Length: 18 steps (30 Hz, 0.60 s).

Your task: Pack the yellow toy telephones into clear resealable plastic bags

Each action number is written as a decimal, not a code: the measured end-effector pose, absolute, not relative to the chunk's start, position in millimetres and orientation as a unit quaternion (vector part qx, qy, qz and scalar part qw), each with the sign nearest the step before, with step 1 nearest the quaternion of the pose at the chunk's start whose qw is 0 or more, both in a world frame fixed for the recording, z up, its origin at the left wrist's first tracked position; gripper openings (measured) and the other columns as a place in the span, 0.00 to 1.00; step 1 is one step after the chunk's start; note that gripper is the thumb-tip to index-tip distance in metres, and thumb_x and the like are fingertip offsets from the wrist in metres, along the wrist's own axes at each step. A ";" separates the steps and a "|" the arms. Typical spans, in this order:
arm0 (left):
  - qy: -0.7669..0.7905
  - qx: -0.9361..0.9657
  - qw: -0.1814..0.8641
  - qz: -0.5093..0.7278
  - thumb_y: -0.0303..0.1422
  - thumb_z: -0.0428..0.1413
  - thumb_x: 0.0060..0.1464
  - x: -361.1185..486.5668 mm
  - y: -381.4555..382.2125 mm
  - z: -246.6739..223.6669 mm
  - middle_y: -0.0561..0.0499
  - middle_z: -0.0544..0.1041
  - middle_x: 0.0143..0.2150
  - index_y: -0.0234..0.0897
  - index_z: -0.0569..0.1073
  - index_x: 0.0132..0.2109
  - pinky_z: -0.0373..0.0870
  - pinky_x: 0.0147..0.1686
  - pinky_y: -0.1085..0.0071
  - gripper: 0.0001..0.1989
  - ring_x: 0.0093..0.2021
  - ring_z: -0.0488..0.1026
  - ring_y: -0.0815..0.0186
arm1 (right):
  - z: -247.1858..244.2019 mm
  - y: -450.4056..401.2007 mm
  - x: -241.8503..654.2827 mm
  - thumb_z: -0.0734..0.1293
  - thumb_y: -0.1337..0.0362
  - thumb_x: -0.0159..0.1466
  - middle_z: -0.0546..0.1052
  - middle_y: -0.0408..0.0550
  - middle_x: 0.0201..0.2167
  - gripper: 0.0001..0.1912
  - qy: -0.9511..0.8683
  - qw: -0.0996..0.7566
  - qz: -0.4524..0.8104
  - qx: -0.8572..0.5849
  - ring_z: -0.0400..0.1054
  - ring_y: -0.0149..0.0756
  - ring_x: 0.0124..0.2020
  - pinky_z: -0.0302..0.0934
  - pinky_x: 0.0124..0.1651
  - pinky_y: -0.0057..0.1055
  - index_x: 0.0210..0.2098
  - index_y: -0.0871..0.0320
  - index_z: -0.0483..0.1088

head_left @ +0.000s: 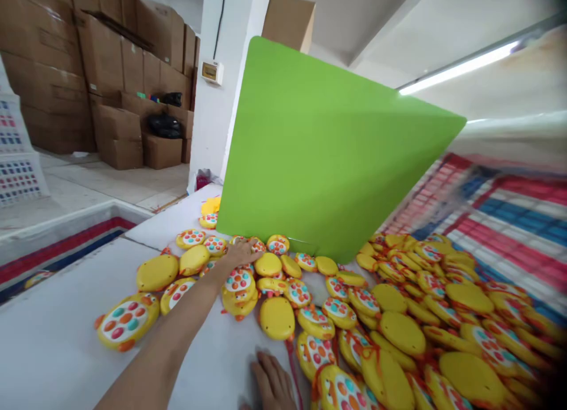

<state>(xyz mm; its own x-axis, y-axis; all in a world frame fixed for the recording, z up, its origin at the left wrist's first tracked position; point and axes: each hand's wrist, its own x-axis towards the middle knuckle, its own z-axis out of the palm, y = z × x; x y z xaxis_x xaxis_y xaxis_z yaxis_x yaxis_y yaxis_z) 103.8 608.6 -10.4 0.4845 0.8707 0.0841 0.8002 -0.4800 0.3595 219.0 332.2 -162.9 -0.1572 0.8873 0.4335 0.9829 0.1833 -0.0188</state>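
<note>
My left hand (pixel 241 253) reaches far out across the white table, its fingers spread over yellow toys beside the foot of a green board. It touches the toys there; its fingertips are partly hidden among them. Near the bottom edge, my right hand (pixel 273 381) rests palm down on the table, fingers loosely stretched, holding nothing. A yellow animal-shaped toy (pixel 277 318) lies face down just beyond it. Another toy (pixel 128 322), with coloured round buttons on a white face, lies left of my left forearm. A large heap of the same toys (pixel 403 333) spreads to the right.
The green board (pixel 328 150) stands upright and tilted behind the toys. A white-rimmed bin (pixel 80 224) with striped lining adjoins the table at left. Striped sheeting (pixel 509 215) borders the heap at right. Cardboard boxes (pixel 119 135) and white crates (pixel 20 173) stand farther back.
</note>
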 end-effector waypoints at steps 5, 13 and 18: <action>0.441 0.884 0.126 0.096 0.47 0.52 0.53 78.5 555.0 -12.0 0.42 0.61 0.59 0.38 0.60 0.58 0.56 0.54 0.46 0.28 0.58 0.59 0.51 | -141.7 327.5 217.1 0.65 0.53 0.56 0.72 0.49 0.51 0.24 -0.754 0.198 -0.094 -0.619 0.66 0.48 0.51 0.64 0.50 0.40 0.51 0.50 0.68; 0.501 0.847 0.055 0.170 0.44 0.45 0.56 -8.7 536.2 -0.9 0.44 0.67 0.55 0.43 0.66 0.54 0.57 0.55 0.57 0.21 0.57 0.60 0.54 | -156.3 331.3 221.4 0.66 0.51 0.54 0.71 0.50 0.52 0.28 -0.757 0.209 -0.119 -0.608 0.67 0.50 0.50 0.64 0.49 0.42 0.53 0.51 0.66; 0.613 0.764 0.004 0.200 0.45 0.46 0.53 -65.2 589.5 0.9 0.40 0.67 0.55 0.45 0.66 0.53 0.58 0.47 0.41 0.22 0.56 0.59 0.43 | -154.0 331.3 229.7 0.66 0.50 0.55 0.72 0.47 0.51 0.28 -0.772 0.183 -0.116 -0.598 0.68 0.45 0.50 0.65 0.49 0.35 0.55 0.48 0.65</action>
